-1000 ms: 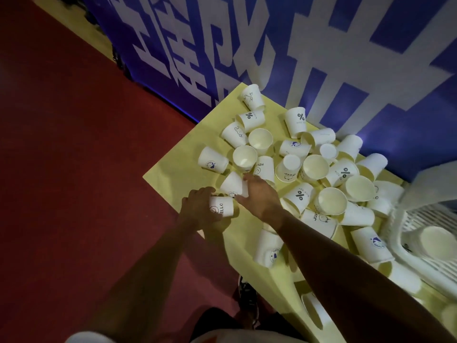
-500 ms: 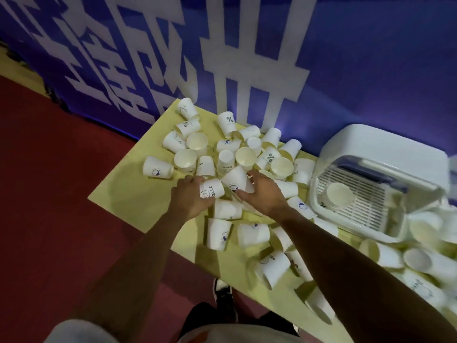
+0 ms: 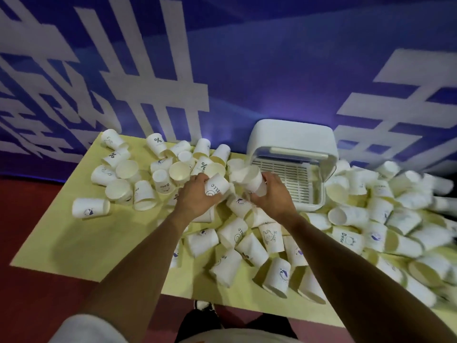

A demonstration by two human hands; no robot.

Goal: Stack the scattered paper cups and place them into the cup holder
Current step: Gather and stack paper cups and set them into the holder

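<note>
Several white paper cups lie scattered on the yellow table (image 3: pixel 74 246). My left hand (image 3: pixel 194 194) grips a cup printed HELLO (image 3: pixel 217 186), raised above the pile. Close to its right, my right hand (image 3: pixel 270 195) grips a second white cup (image 3: pixel 249 178), blurred, with its mouth tilted toward the left. The two held cups are a small gap apart. The white cup holder (image 3: pixel 294 142), a box with a slatted floor and raised lid, stands just behind my right hand.
A dense heap of cups (image 3: pixel 395 219) fills the table's right side. More cups (image 3: pixel 123 177) lie at the back left. A blue banner wall (image 3: pixel 247 70) rises behind the table. Red floor (image 3: pixel 32 219) lies to the left, and the table's front edge is near my feet.
My view has swung right, bringing the holder and right heap into sight. Both hands lifted off the table; my right hand has taken hold of a cup and brought it beside the HELLO cup.
</note>
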